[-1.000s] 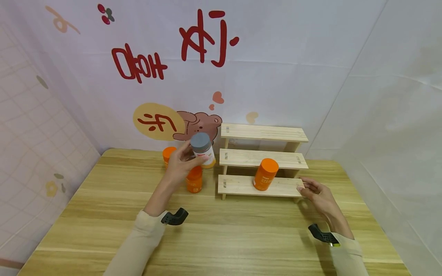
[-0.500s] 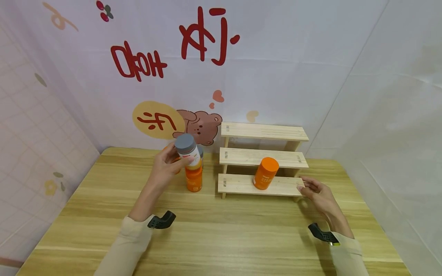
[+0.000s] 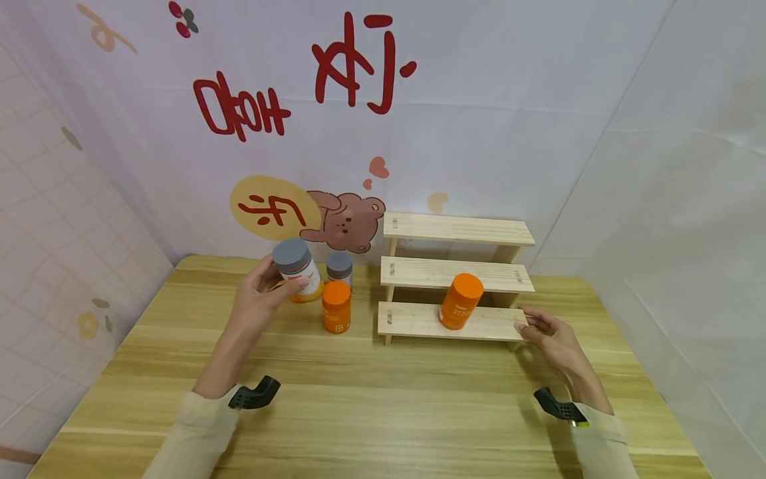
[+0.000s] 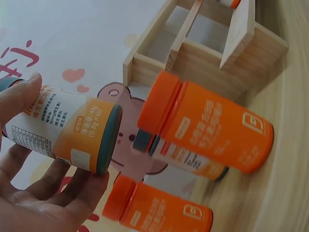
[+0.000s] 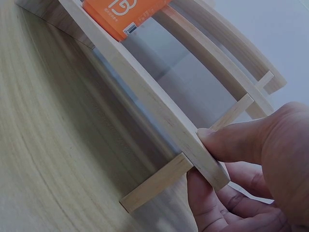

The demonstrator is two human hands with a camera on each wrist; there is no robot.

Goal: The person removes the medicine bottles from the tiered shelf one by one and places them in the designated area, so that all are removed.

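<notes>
My left hand [image 3: 281, 278] grips a white-and-orange bottle with a grey lid [image 3: 295, 266], tilted in the air above the table's back left. The left wrist view shows the same bottle [image 4: 67, 130] lying across my fingers [image 4: 53, 193]. To its right, an orange bottle [image 3: 336, 307] stands on the table with a grey-lidded bottle [image 3: 339, 267] behind it. My right hand [image 3: 526, 326] pinches the right end of the bottom board of a three-step wooden shelf [image 3: 455, 229], thumb on top [image 5: 227, 145]. An orange bottle [image 3: 459, 301] stands on that bottom board [image 5: 145, 96].
Another orange bottle [image 4: 159, 210] stands on the table [image 3: 383, 412] close to my left hand. The shelf's upper two steps [image 3: 455, 274] carry nothing. Printed fabric walls close in the table at the back and on both sides.
My left hand has carried the grey-lidded bottle leftward and a little down, away from the shelf, uncovering the grey-lidded bottle behind the orange one. The right hand has stayed put.
</notes>
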